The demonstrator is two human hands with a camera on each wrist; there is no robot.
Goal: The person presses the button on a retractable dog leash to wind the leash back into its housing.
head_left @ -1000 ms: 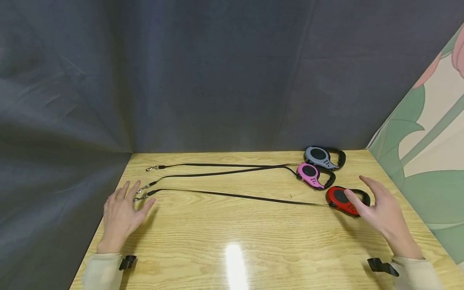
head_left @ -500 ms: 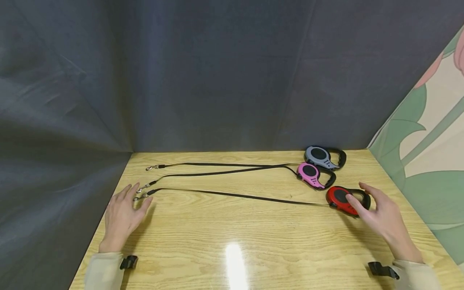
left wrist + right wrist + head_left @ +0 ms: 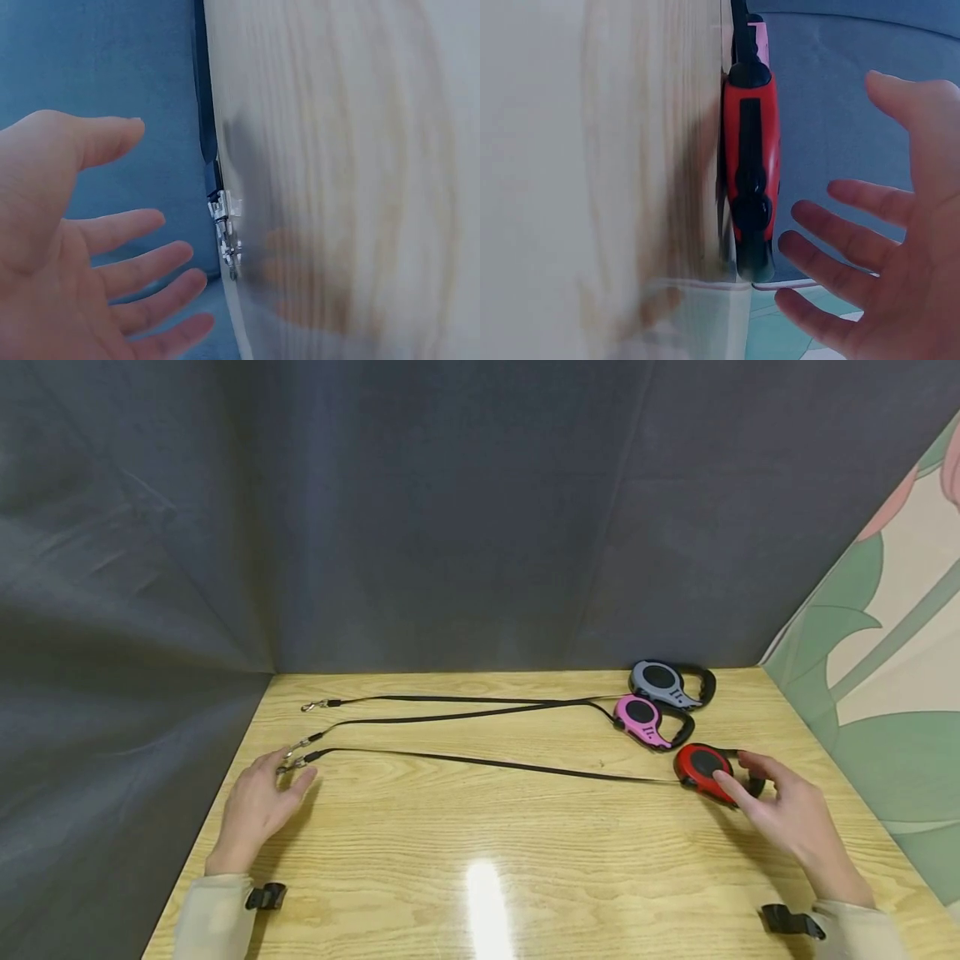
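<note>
Three retractable dog leashes lie on the wooden table with their straps drawn out to the left. The red leash (image 3: 693, 764) is nearest, the pink leash (image 3: 637, 714) sits behind it, and the grey leash (image 3: 655, 679) is farthest back. My right hand (image 3: 787, 806) hovers over the red leash's handle, fingers spread and apart from it in the right wrist view. At the left, my left hand (image 3: 255, 806) is held above the table beside the metal clip (image 3: 225, 225) of the red leash's strap (image 3: 487, 763). Its fingers are spread and touch nothing.
The pink leash's clip (image 3: 303, 742) and the grey leash's clip (image 3: 315, 706) lie farther back on the left. Their straps cross near the pink case. A dark cloth (image 3: 450, 527) rises behind the table (image 3: 480, 827), and a floral cloth (image 3: 900, 727) hangs along the right.
Both hands have lowered slightly toward the table. The right fingers have come closer over the red leash's handle. The leashes have stayed in place.
</note>
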